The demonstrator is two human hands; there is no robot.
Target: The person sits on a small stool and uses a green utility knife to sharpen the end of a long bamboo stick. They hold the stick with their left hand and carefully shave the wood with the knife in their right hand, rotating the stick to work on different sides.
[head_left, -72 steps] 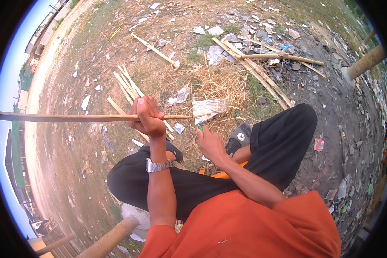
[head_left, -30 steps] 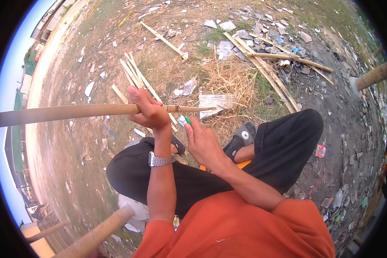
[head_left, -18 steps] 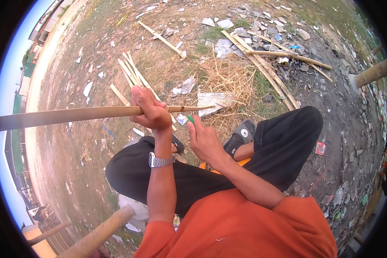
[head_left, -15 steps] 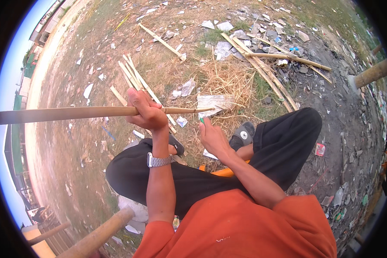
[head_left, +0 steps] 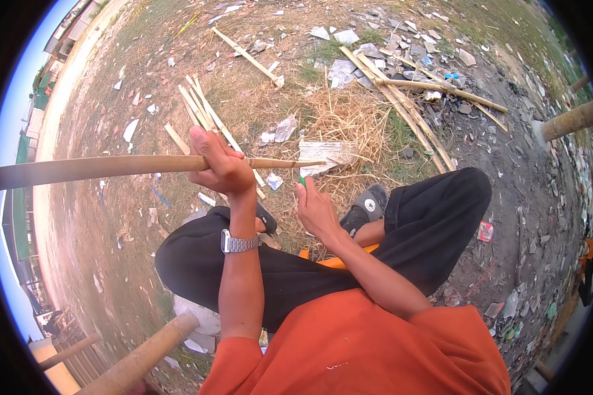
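Observation:
My left hand [head_left: 221, 161], with a metal-banded watch on its wrist, is closed round a long bamboo strip [head_left: 112, 168]. The strip runs from the far left edge to a thin tip above a flat pale slab [head_left: 329, 153] on the straw. Just below the tip part, my right hand [head_left: 317, 207] is closed on a small tool with a green handle [head_left: 302, 180]. Its working end is too small to make out. The tool's green part lies close under the strip; I cannot tell whether they touch.
Cut bamboo strips [head_left: 207, 115] lie ahead on the left, with longer bamboo pieces [head_left: 408, 112] at the far right. Dry straw [head_left: 349, 118] covers the ground between. Broken tiles and litter [head_left: 415, 49] are scattered about. Bamboo poles stand at lower left [head_left: 145, 355] and right [head_left: 570, 123].
My right hand with the green-handled tool has shifted slightly left, nearer my left hand. The bamboo strip has tilted a little, its thin end slightly higher. My left hand keeps its hold.

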